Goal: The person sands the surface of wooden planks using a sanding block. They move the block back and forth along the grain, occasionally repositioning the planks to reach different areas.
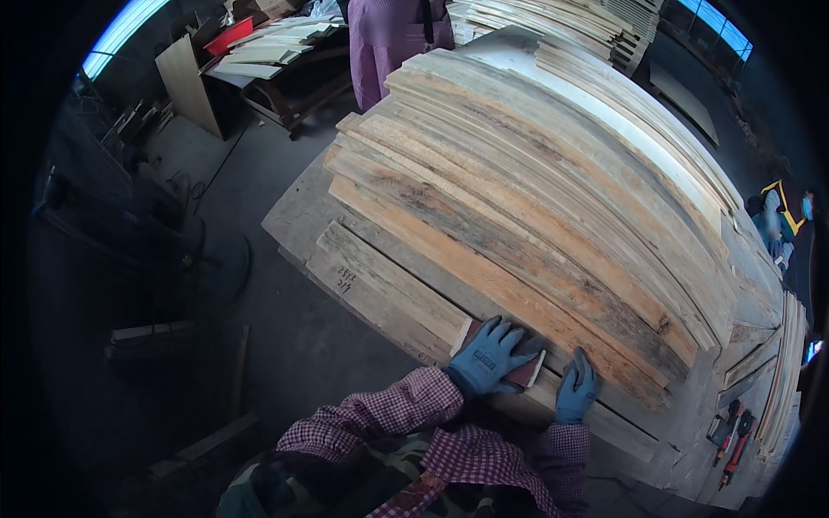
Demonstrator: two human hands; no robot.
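My left hand (488, 358), in a blue work glove, is closed over a sanding block (527, 372) faced with reddish-brown sandpaper. The block lies on a long pale board (389, 281) at the near edge of the worktable, and its two ends stick out past my glove. Handwritten marks show near the board's left end. To the right, my right hand (577, 388), gloved the same way, rests on the board with its fingers stretched forward. Just beyond both hands lies an orange-brown plank (484, 268), the closest of several stacked planks (518, 173).
Red and black hand tools (736, 442) lie at the table's right end beside upright thin boards (784, 380). A person in purple clothing (393, 47) stands past the table; another person (771, 226) is far right. Wood pieces (272, 47) cover a bench at back left.
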